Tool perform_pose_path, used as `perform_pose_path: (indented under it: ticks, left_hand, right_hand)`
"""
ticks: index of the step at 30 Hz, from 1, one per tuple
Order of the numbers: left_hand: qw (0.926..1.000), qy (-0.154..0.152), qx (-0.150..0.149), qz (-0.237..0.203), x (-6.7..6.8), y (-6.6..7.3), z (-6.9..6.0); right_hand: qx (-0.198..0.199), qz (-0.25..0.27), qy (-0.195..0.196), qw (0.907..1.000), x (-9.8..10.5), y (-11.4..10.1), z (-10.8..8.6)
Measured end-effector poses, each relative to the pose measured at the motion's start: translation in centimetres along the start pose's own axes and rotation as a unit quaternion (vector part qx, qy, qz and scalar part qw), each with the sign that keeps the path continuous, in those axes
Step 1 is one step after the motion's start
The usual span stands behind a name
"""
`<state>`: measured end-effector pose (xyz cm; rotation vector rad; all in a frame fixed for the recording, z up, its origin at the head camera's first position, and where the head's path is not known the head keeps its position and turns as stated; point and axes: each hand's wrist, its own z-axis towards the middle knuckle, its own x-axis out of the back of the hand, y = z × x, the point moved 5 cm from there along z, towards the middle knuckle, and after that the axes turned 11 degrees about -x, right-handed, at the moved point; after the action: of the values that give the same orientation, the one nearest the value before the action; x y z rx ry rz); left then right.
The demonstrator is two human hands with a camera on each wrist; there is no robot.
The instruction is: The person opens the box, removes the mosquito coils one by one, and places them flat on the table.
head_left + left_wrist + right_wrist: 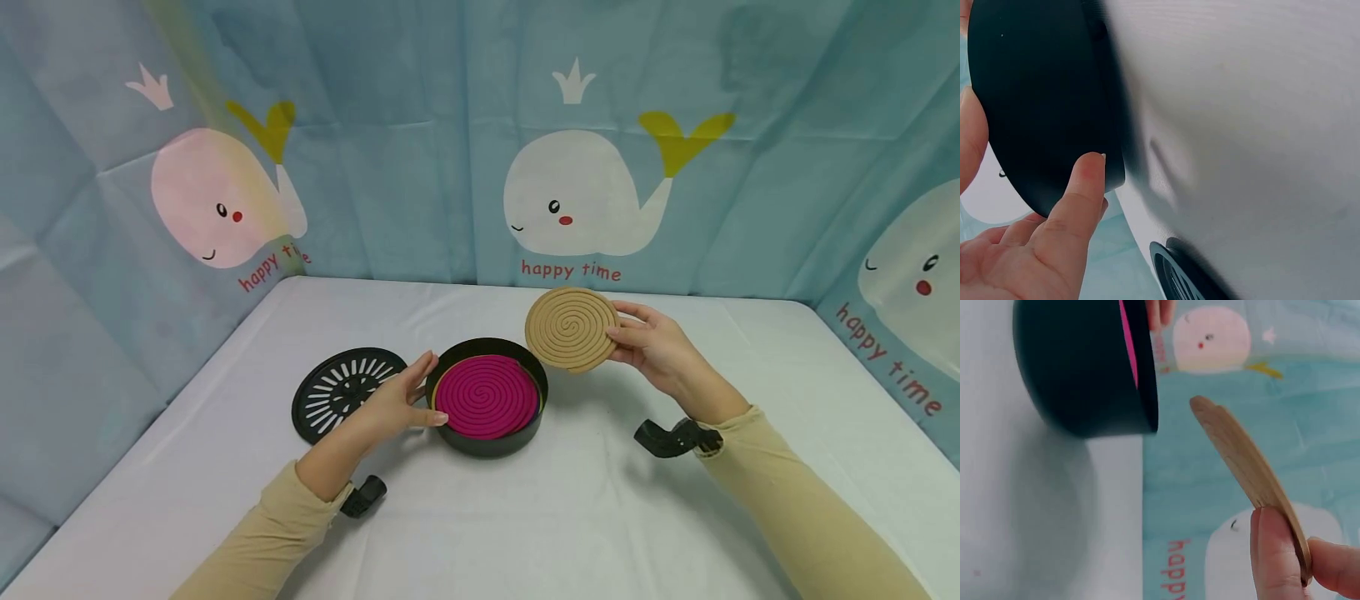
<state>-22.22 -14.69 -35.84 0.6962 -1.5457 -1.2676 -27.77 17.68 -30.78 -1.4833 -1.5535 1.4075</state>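
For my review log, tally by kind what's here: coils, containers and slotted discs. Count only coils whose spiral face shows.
Coils: 2 (pink coil, tan coil)
Containers: 1 (round black container)
Slotted discs: 1 (black disc)
Total: 4

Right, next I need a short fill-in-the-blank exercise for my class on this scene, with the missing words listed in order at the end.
1. The tan coil is held not by the left hand but by the ____.
2. From side to side in the head view, the black tin, with a magenta coil inside, stands ____ the tan coil and the slotted black disc.
3. The red lettering on the blue backdrop reads "happy ____".

Missing words: right hand; between; time.
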Motion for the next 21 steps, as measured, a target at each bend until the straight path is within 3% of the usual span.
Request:
perform_pose_path:
  ticks: [12,21]
  left_hand:
    - [0.9999,0.001,0.011,-0.001,0.0,0.1,-0.1]
    - [1.0,0.001,0.003,0.001,0.0,0.2,-0.1]
  right_hand:
    - [-0.024,0.041,0.052,0.9976,2.2,0.7,1.6]
    - [-0.06,0.093,0.098,0.989,3.0,1.7,2.8]
